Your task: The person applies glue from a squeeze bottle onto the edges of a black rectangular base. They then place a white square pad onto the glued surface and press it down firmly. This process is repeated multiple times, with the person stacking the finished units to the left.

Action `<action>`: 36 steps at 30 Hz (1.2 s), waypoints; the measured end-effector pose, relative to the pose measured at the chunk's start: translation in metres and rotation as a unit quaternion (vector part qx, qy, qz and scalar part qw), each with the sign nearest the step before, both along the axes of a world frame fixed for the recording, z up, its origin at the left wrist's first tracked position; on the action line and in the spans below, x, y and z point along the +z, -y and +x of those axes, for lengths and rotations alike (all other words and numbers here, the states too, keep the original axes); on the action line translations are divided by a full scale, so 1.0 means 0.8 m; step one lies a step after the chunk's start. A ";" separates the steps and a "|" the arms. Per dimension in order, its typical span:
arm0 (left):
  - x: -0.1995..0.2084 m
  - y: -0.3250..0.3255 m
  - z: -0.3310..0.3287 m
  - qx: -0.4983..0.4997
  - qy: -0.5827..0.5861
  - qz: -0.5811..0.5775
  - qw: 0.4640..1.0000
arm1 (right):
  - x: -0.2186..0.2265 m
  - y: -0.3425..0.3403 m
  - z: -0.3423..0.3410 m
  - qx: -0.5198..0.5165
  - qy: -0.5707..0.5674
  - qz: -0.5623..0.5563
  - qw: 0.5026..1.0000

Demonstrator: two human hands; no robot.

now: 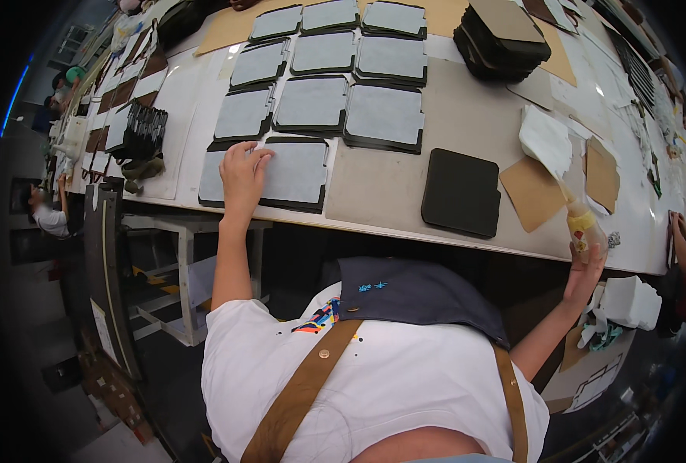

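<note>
My left hand (244, 176) rests at the nearest row of light-grey rectangular panels with black edges. Its bent fingers touch down between a panel at the left end (211, 174) and the grey panel beside it (295, 171); the hand looks apart, with nothing visible in it. At the table's right front edge, my right hand (586, 272) is closed around the lower part of a squeeze bottle (581, 225). The bottle is translucent yellowish with a narrow nozzle and stands tilted, nozzle up. Several more panels (384, 117) lie in rows farther back, some overlapping at their edges.
A dark rectangular piece (460, 193) lies right of centre, and a tall stack of dark pieces (505, 38) stands behind it. Brown card pieces (532, 194) and crumpled white sheet (545, 140) sit near the bottle. A dark bundle (136, 130) stands left. Other people work nearby.
</note>
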State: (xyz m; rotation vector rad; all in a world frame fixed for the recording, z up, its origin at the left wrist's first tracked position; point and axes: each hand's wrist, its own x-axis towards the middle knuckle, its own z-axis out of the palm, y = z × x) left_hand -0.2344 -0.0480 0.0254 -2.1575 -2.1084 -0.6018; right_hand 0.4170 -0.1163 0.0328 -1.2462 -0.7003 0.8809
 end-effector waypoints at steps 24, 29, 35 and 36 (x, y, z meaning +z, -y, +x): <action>0.009 -0.030 0.249 -0.151 0.423 -0.012 0.893 | 0.008 -0.022 -0.163 -0.046 0.220 0.100 0.969; -0.007 -0.024 0.248 -0.164 0.423 -0.009 0.891 | 0.004 -0.023 -0.164 -0.057 0.252 0.111 0.960; -0.017 -0.019 0.253 -0.182 0.406 -0.024 0.895 | 0.001 -0.026 -0.167 -0.063 0.248 0.104 0.961; -0.019 -0.019 0.254 -0.187 0.403 -0.023 0.895 | 0.001 -0.026 -0.167 -0.065 0.252 0.102 0.960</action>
